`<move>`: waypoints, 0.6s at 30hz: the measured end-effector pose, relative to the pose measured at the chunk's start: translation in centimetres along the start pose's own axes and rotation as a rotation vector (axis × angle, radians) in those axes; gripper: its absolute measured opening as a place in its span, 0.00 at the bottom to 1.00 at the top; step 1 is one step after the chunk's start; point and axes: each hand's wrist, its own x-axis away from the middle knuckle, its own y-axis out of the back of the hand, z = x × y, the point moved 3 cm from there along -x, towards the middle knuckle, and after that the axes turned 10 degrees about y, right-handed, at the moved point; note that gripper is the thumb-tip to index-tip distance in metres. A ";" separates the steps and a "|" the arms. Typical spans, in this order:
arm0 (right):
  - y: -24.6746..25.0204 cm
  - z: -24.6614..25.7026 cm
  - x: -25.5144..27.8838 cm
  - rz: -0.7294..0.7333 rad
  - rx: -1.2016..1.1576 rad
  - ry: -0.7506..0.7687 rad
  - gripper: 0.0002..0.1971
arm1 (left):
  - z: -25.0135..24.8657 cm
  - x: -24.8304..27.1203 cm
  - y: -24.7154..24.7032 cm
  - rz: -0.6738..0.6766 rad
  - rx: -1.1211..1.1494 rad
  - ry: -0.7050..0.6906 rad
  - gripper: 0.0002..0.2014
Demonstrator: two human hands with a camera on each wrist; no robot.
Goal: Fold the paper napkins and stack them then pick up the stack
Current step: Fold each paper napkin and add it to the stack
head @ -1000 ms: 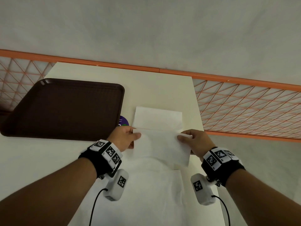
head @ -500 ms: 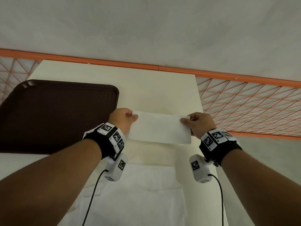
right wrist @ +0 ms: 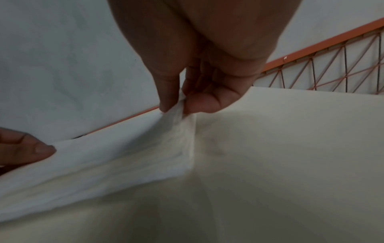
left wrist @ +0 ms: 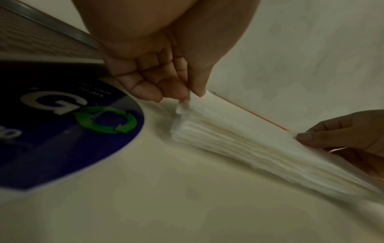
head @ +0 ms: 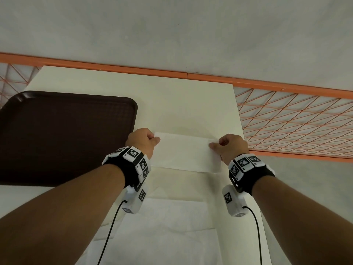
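A folded paper napkin (head: pixel 186 152) was held by its two far corners, the left corner pinched by the left hand (head: pixel 142 139) and the right corner by the right hand (head: pixel 232 148), thumb and fingers (right wrist: pixel 170 92) closed on the paper. It was being lowered onto the stack of folded napkins (left wrist: pixel 239 144), seen in the left wrist view, at about twelve o'clock on the cream surface (head: pixel 191 104). A dark brown tray (head: pixel 63 136) lay at nine o'clock. Unfolded napkins (head: pixel 168 232) lay at six o'clock. The stacking step was judged in hand; next, edges would need aligning before release.
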 end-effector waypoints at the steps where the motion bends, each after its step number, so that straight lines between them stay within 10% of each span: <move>1: 0.1 0.0 0.0 0.000 0.003 -0.007 0.12 | 0.1 0.0 0.1 -0.012 -0.001 0.011 0.09; 11: 2.3 1.8 5.3 -0.040 0.160 0.103 0.18 | 0.9 3.1 3.3 0.015 -0.069 -0.095 0.08; 18: -2.7 3.6 15.0 0.407 0.316 0.373 0.12 | 3.2 8.8 3.9 0.222 -0.209 -0.209 0.07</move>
